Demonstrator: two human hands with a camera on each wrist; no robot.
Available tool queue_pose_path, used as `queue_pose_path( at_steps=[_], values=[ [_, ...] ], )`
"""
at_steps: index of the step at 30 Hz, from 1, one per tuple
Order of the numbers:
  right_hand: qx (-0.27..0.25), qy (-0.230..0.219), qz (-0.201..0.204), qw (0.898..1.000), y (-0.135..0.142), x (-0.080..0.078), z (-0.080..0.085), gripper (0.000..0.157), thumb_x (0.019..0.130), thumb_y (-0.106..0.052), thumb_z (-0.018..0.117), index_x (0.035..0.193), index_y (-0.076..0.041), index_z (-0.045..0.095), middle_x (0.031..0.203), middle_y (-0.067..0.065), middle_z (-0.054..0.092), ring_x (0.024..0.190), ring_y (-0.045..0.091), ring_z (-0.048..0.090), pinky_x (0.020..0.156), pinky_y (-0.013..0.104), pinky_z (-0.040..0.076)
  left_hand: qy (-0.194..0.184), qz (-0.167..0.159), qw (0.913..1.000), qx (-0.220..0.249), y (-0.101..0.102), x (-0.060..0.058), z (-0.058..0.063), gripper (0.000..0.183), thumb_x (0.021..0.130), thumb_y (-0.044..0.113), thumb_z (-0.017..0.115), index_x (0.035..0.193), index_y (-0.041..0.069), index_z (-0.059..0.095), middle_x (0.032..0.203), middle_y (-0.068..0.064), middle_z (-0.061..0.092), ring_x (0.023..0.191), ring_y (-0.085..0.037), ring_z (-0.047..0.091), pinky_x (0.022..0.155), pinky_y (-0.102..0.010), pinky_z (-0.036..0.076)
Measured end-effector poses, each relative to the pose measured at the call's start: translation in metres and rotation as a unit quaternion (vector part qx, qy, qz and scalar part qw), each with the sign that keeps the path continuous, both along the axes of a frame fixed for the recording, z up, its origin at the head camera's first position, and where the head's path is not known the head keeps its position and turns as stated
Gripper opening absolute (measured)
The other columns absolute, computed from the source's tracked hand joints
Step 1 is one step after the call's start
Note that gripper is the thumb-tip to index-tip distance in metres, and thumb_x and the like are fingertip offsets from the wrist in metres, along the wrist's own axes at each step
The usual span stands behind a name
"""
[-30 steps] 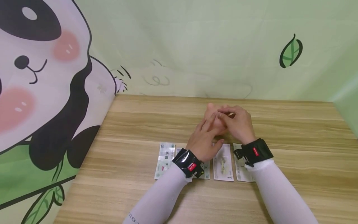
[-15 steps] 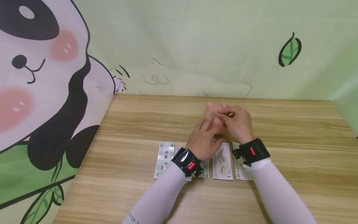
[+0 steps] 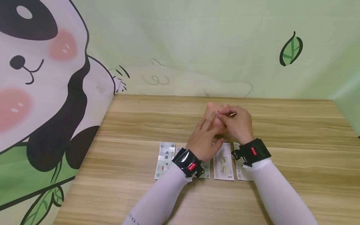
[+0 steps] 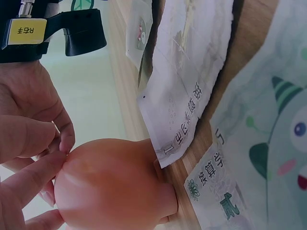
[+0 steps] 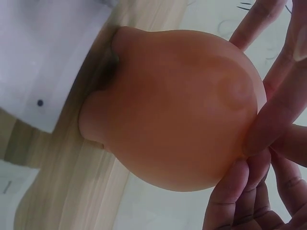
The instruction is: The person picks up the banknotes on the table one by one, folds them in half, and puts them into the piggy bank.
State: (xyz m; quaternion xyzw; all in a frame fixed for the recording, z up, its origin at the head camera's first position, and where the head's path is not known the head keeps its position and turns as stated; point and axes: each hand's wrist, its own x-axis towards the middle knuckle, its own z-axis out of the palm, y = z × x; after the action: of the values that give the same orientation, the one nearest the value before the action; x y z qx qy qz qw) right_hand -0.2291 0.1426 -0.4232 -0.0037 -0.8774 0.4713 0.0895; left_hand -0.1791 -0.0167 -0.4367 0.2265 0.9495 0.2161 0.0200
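A round, pinkish-orange piggy bank (image 3: 212,108) with stubby feet stands on the wooden table beyond the row of paper notes. My left hand (image 3: 204,140) rests on its near left side, fingers stretched forward onto its top. From the right, my right hand (image 3: 241,124) brings thumb and forefinger together at the top of the bank, beside the left fingertips. In the right wrist view the fingertips of both hands meet on the curved body of the piggy bank (image 5: 177,110). I cannot tell whether anything small is between the right fingertips.
Several play-money notes lie in a row in front of the piggy bank: a green one (image 3: 164,161) at the left, a pale one (image 3: 224,165) marked 1, and another (image 3: 242,170) partly under the right wrist. Behind the table (image 3: 303,125) hangs a pale green backdrop (image 3: 197,47).
Both hands stay at the top of the piggy bank with almost the same pose. The head view has shifted slightly; the notes keep their places.
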Motion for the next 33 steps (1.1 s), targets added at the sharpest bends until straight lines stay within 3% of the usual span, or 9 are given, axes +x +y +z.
queue_pose_path(
  at_steps=[12,17,27,33],
  values=[
    [-0.016,-0.015,0.021,1.0,0.0017,-0.0022,0.0014,0.015,0.094,-0.014,0.076,0.103,-0.002,0.078,0.104,0.016,0.073,0.09,0.022,0.06,0.061,0.018,0.048,0.0,0.003,1.0,0.0,0.0007,0.0002,-0.0002,0.048,0.105,0.042,0.054,0.151,0.028,0.054,0.177,-0.001,0.001,0.163,-0.027,0.01,0.133,-0.046,0.014],
    [-0.027,-0.017,0.019,0.999,0.0008,-0.0003,-0.0005,0.019,0.096,-0.016,0.075,0.104,0.001,0.076,0.101,0.016,0.07,0.088,0.022,0.059,0.06,0.019,0.048,-0.001,0.002,1.0,-0.001,0.0007,0.0,0.0,0.05,0.105,0.042,0.054,0.153,0.026,0.052,0.177,-0.001,0.0,0.163,-0.027,0.009,0.133,-0.043,0.01],
    [0.018,-0.004,0.012,1.0,0.0022,0.004,-0.0001,0.019,0.093,-0.015,0.069,0.104,-0.006,0.08,0.102,0.014,0.069,0.09,0.026,0.062,0.067,0.028,0.049,-0.003,-0.001,1.0,0.004,0.0012,-0.0001,-0.0008,0.047,0.105,0.042,0.053,0.15,0.025,0.055,0.176,0.0,0.0,0.163,-0.029,0.009,0.133,-0.045,0.011],
    [0.024,0.002,0.006,1.0,0.0005,0.0035,-0.0006,0.018,0.092,-0.016,0.069,0.102,-0.006,0.08,0.098,0.014,0.068,0.088,0.027,0.061,0.068,0.03,0.047,0.002,-0.002,1.0,0.002,0.0011,-0.0002,-0.0004,0.043,0.105,0.041,0.053,0.146,0.027,0.059,0.176,-0.001,0.001,0.163,-0.023,0.006,0.133,-0.042,0.008]
  ],
)
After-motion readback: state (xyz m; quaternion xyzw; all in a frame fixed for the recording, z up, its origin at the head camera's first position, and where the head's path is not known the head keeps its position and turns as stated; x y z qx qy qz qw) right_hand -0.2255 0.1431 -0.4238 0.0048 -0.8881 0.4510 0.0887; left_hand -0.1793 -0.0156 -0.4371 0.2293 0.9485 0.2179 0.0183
